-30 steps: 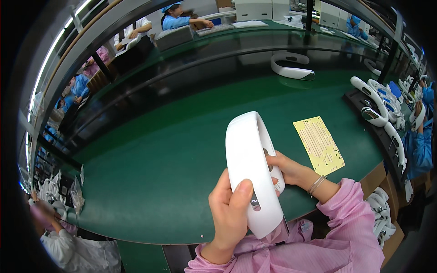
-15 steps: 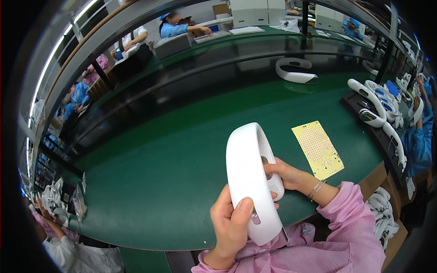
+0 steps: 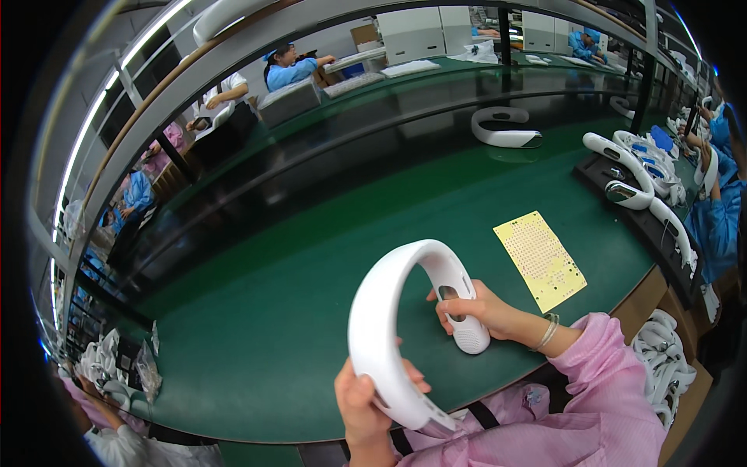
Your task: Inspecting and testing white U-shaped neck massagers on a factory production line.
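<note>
A white U-shaped neckband device (image 3: pixel 381 307) stands arched above the green table in front of me, held by both hands. My left hand (image 3: pixel 366 397) wraps round its near left arm, fingertips showing on the inner side. My right hand (image 3: pixel 475 310) grips the other arm near an oval shiny window; below it the rounded end has small perforations. Right of my right hand, a yellow sheet with a grid of small marks (image 3: pixel 541 261) lies flat on the table.
A similar neckband (image 3: pixel 506 138) lies toward the back. On the right, a black tray (image 3: pixel 615 191) carries several white neckbands; below it, a cardboard box (image 3: pixel 689 405) holds more. Bagged white parts (image 3: pixel 144 370) sit at left. People work at surrounding benches.
The neckband has turned and tilted, so its open U now shows. My left hand has moved left and down, farther from my right hand, and both keep their hold.
</note>
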### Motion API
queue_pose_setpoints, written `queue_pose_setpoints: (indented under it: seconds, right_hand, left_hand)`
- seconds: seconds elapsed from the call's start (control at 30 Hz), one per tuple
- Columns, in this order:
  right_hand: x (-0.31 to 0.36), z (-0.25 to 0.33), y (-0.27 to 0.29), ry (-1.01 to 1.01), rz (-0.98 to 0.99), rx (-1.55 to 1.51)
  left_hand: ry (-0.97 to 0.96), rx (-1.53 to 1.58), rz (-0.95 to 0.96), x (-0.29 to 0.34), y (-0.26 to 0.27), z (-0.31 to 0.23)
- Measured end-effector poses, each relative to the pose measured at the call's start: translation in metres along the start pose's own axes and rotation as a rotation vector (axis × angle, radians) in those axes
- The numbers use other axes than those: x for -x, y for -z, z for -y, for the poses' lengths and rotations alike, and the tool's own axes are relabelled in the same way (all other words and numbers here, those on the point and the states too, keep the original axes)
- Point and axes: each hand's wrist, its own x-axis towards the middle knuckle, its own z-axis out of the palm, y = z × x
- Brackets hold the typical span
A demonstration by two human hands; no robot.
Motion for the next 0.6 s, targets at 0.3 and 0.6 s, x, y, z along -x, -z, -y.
queue_pose_setpoints:
  seconds: [0.3,0.6]
  right_hand:
    - [0.031,0.026,-0.031,0.152,0.002,0.344]
    - [0.057,0.073,-0.062,0.144,0.386,0.054]
  left_hand:
    - [-0.096,-0.088,-0.382,-0.013,0.06,0.031]
    - [0.089,0.081,-0.342,-0.021,0.054,0.042]
